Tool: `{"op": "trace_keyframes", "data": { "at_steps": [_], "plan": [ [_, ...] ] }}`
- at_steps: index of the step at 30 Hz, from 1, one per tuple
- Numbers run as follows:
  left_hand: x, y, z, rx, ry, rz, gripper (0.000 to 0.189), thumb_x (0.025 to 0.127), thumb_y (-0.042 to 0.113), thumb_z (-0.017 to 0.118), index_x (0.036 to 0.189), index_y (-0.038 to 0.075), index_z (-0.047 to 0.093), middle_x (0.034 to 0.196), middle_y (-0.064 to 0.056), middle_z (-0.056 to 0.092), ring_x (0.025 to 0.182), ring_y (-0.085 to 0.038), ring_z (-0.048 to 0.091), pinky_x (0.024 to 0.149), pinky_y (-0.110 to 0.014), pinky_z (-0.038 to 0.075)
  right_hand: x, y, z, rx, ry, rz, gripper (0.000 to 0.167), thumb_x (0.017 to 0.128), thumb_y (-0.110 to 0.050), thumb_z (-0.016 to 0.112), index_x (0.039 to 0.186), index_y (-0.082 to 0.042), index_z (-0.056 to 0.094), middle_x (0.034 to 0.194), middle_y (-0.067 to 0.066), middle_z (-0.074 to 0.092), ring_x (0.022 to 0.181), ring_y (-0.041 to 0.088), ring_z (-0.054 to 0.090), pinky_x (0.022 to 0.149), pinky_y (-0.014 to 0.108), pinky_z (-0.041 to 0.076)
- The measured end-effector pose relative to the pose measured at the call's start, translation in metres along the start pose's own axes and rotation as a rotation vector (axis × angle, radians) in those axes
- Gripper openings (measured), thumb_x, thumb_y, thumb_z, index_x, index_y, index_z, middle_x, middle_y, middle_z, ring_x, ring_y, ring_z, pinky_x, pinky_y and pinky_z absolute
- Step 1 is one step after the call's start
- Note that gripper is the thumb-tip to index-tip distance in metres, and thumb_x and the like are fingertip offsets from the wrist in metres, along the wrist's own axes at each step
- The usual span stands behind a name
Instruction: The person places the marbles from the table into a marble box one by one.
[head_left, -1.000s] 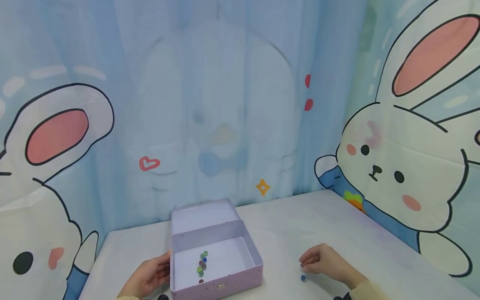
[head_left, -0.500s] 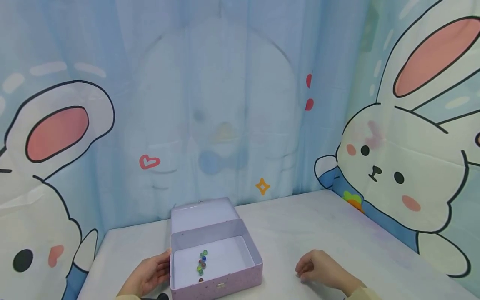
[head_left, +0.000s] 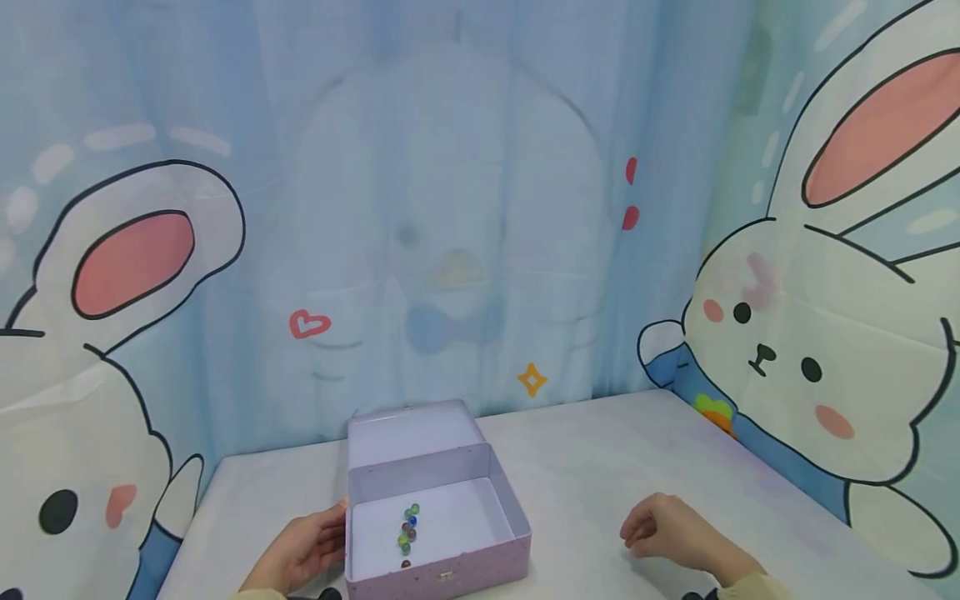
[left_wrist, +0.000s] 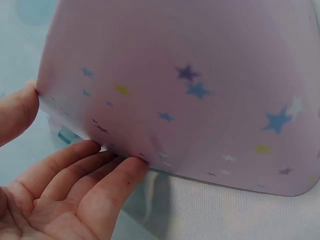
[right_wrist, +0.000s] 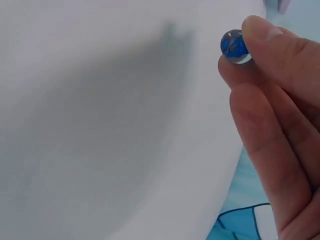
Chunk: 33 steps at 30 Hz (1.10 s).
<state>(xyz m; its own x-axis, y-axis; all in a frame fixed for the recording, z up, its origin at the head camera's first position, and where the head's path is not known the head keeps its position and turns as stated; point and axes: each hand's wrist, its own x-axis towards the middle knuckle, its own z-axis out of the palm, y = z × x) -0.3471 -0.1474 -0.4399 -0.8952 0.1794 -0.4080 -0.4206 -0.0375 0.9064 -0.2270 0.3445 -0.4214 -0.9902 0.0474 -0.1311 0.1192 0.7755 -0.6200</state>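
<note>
A lilac box with its lid tipped back stands on the table. Inside it lie several coloured glass marbles in an uneven row. My left hand holds the box at its left side. In the left wrist view, that hand's thumb meets one edge of the star-printed side, and the fingertips meet the lower edge. Right of the box, my right hand is raised over the table. It pinches a clear-and-blue marble between thumb and index finger, hidden in the head view.
The white-covered table extends right of and behind the box. A blue curtain with cartoon rabbits hangs along the back and sides.
The blue marble lay on the table by my right hand; now that hand pinches it and has come up slightly to the right. My left hand still holds the box.
</note>
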Motion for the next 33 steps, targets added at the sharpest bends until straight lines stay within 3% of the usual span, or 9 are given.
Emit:
{"op": "trace_keyframes", "data": {
  "at_steps": [3,6,14,18,27,33],
  "plan": [
    [0.002,-0.001,0.0,0.002,0.005,0.005,0.068,0.102,0.03,0.064,0.141,-0.02,0.042,0.135,-0.037,0.058,0.108,-0.033,0.07,0.105,-0.05,0.054,0.006,-0.011,-0.003,0.019,-0.006,-0.035,0.015,0.082,-0.001,0.082,0.095,-0.004,0.076,0.088,0.002,0.076,0.08,0.017,0.07,0.077,0.038,0.064],
    [0.002,0.001,-0.002,0.005,0.01,0.022,0.067,0.102,0.03,0.064,0.14,-0.021,0.043,0.135,-0.038,0.058,0.11,-0.035,0.069,0.105,-0.051,0.054,0.02,-0.035,-0.005,0.039,-0.018,-0.129,0.015,0.083,-0.002,0.081,0.097,-0.003,0.076,0.09,0.004,0.076,0.081,0.018,0.071,0.077,0.039,0.064],
    [0.0,-0.002,-0.004,0.003,0.002,0.045,0.063,0.104,0.029,0.061,0.139,-0.021,0.044,0.134,-0.037,0.059,0.11,-0.034,0.069,0.105,-0.052,0.054,0.06,-0.135,0.008,0.043,-0.031,-0.397,0.013,0.084,-0.003,0.082,0.095,-0.006,0.078,0.088,0.004,0.077,0.079,0.015,0.073,0.074,0.034,0.064],
    [0.0,-0.001,0.0,0.014,-0.007,0.052,0.064,0.105,0.03,0.06,0.14,-0.021,0.044,0.137,-0.037,0.056,0.117,-0.039,0.066,0.107,-0.053,0.052,0.077,-0.168,0.022,0.038,-0.06,-0.479,0.012,0.083,-0.002,0.082,0.095,-0.004,0.078,0.088,0.005,0.078,0.079,0.014,0.073,0.071,0.03,0.063],
    [0.003,0.001,-0.002,0.023,-0.006,0.077,0.063,0.104,0.03,0.061,0.138,-0.021,0.046,0.135,-0.036,0.059,0.119,-0.039,0.066,0.105,-0.05,0.054,0.112,-0.203,0.087,-0.074,-0.137,-0.468,0.013,0.078,0.004,0.084,0.083,-0.006,0.078,0.074,-0.001,0.073,0.068,0.01,0.067,0.062,0.026,0.057],
    [0.003,-0.003,-0.005,-0.003,-0.027,0.087,0.062,0.103,0.031,0.062,0.137,-0.02,0.048,0.131,-0.033,0.063,0.112,-0.032,0.07,0.104,-0.048,0.055,0.127,-0.211,0.115,-0.179,-0.155,-0.42,0.015,0.075,0.007,0.084,0.077,-0.005,0.076,0.068,-0.002,0.068,0.063,0.01,0.061,0.058,0.025,0.054]
  ]
}}
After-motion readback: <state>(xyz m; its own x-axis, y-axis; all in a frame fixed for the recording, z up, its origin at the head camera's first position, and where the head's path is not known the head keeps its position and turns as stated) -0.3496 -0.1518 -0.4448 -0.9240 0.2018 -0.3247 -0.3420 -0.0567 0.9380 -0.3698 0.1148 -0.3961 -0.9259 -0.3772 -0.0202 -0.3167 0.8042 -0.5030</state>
